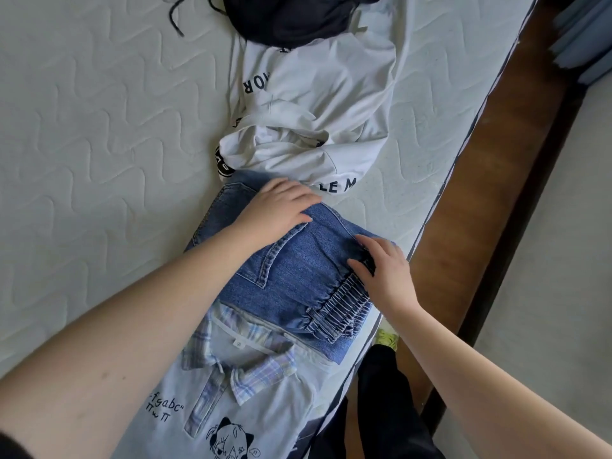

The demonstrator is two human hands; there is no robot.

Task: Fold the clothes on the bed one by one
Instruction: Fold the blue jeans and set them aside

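Black garment (291,18): cut off by top edge; type not determinable. Its cords (175,14) also run out of frame.
White sweatshirt (314,104): lettering broken by folds, partly under the black garment; words unreadable.
Jeans (298,270): far end covered by left hand (281,207); near edge overlaps collared shirt (231,376), whose print the bottom edge crops.
Yellow-green item (387,337) beside mattress: possibly a shoe, mostly hidden.

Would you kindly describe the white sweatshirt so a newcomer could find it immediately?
On the quilted mattress, clothes lie in a row along the edge beside the wooden frame. The white sweatshirt lies crumpled between the folded jeans under both hands and a black garment. It alone is white with dark block lettering.
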